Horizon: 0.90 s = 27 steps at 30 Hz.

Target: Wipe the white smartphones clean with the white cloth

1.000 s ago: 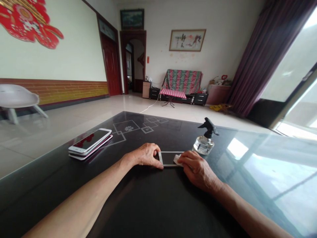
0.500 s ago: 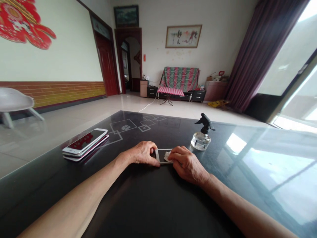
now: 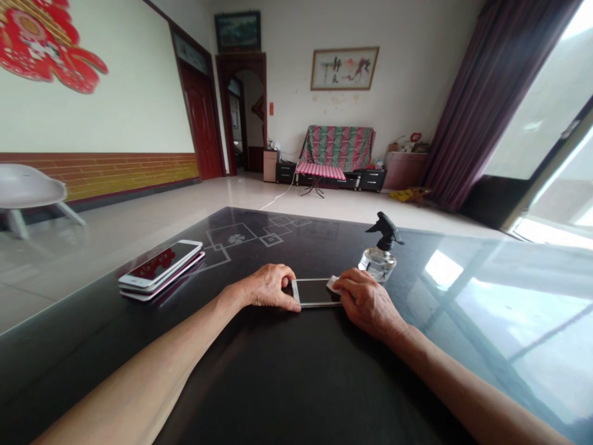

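Note:
A white-framed smartphone (image 3: 317, 293) lies flat on the dark table, screen up. My left hand (image 3: 271, 288) grips its left end between thumb and fingers. In my right hand (image 3: 368, 303) is a small folded white tissue (image 3: 332, 283), pressed against the right part of the screen; the fingers hide the phone's right end. Just beyond the right hand stands a clear spray bottle (image 3: 378, 262) with a black trigger head, its lower part partly covered by the hand.
A stack of smartphones (image 3: 162, 266) rests on the left side of the glossy black table (image 3: 259, 383). Past the table are a white chair (image 3: 30, 188) on the left and a small table with a striped pink cover (image 3: 319, 170). A purple curtain (image 3: 486, 105) hangs at right.
My right hand has slid to the right along the phone with the tissue, uncovering more of the screen. The left hand keeps its hold on the left end.

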Available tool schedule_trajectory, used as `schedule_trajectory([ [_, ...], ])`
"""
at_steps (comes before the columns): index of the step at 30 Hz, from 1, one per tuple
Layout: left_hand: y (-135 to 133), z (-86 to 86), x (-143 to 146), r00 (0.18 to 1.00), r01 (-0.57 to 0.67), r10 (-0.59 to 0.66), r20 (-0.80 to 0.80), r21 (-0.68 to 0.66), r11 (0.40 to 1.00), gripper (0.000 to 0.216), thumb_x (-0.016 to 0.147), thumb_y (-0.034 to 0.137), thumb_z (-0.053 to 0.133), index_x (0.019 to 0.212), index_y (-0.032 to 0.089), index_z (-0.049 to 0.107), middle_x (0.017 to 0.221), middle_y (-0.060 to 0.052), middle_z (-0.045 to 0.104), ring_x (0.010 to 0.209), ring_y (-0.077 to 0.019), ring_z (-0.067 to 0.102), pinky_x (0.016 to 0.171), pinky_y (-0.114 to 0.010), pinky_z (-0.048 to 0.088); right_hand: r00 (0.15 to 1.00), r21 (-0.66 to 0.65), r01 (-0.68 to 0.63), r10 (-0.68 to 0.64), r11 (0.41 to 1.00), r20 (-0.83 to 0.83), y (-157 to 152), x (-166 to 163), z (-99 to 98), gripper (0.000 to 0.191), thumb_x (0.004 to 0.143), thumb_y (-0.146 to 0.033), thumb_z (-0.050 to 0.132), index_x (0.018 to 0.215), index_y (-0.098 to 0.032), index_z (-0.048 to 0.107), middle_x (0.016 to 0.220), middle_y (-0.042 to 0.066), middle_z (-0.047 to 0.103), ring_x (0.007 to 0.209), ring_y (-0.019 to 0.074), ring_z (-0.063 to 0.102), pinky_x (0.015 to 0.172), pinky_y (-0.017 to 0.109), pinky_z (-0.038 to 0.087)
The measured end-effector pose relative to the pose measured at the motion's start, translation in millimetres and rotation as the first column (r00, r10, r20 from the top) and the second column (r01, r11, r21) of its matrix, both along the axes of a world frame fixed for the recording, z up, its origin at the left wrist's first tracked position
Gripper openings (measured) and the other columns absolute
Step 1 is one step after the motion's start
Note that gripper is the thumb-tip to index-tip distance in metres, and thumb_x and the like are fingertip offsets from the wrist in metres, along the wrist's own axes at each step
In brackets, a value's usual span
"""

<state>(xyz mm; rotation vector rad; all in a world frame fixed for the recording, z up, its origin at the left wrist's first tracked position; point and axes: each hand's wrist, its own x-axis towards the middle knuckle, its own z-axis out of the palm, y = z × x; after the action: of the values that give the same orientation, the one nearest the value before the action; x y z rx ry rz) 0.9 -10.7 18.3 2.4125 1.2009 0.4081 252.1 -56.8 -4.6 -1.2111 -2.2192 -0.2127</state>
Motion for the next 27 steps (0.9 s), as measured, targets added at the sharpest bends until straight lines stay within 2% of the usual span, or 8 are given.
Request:
schedule_trajectory([
  [4,0.0,0.3,-0.3,1.0,-0.001,0.001,-0.01,0.001,1.0,0.053,0.053,0.054,0.077,0.09,0.02,0.062,0.08,0.003,0.054,0.066,-0.0124,0.052,0.056,-0.021,0.038,0.988,-0.042,-0.152,0.153,0.988,0.018,-11.0,-13.8,6.5,0.027,0.083,-0.009,0.045,0.092,-0.02,0.068,0.096,0.005,0.063,0.085,0.0161,0.056,0.082,0.03,0.044],
  [6,0.1,0.3,-0.3,1.0,0.001,-0.001,-0.013,0.006,1.0,0.053,0.053,0.055,0.076,0.091,0.02,0.062,0.08,0.003,0.055,0.066,-0.0125,0.052,0.056,-0.021,0.038,0.983,-0.051,-0.182,0.183,0.982,0.015,-11.3,-17.2,6.7,0.027,0.085,-0.01,0.044,0.096,-0.02,0.067,0.099,0.005,0.063,0.086,0.0159,0.056,0.083,0.03,0.043],
  [16,-0.5,-1.0,0.6,1.0,0.013,-0.012,-0.008,0.029,1.0,0.05,0.055,0.053,0.076,0.09,0.02,0.063,0.079,0.003,0.054,0.067,-0.0127,0.052,0.056,-0.021,0.038,0.994,-0.027,0.11,-0.109,0.994,0.028,7.2,-0.6,0.0,0.027,0.085,-0.013,0.045,0.095,-0.02,0.069,0.095,0.006,0.064,0.087,0.0173,0.057,0.085,0.029,0.043],
  [21,0.2,-0.8,0.3,0.999,0.05,-0.05,-0.003,0.046,0.998,0.04,0.059,0.047,0.075,0.086,0.021,0.064,0.075,0.004,0.05,0.063,-0.0112,0.047,0.054,-0.021,0.036,0.987,-0.037,0.158,-0.157,0.987,0.037,6.7,1.0,-0.1,0.028,0.085,-0.013,0.044,0.097,-0.02,0.068,0.097,0.006,0.064,0.088,0.0171,0.057,0.085,0.029,0.042],
  [27,2.5,-0.4,0.6,0.997,0.077,-0.077,0.008,0.042,0.996,0.033,0.061,0.044,0.074,0.082,0.02,0.064,0.07,0.005,0.046,0.06,-0.0098,0.043,0.054,-0.02,0.033,0.988,-0.055,0.147,-0.143,0.988,0.065,3.8,-2.8,4.3,0.03,0.084,-0.013,0.043,0.098,-0.02,0.068,0.098,0.006,0.064,0.087,0.0167,0.056,0.085,0.028,0.042],
])
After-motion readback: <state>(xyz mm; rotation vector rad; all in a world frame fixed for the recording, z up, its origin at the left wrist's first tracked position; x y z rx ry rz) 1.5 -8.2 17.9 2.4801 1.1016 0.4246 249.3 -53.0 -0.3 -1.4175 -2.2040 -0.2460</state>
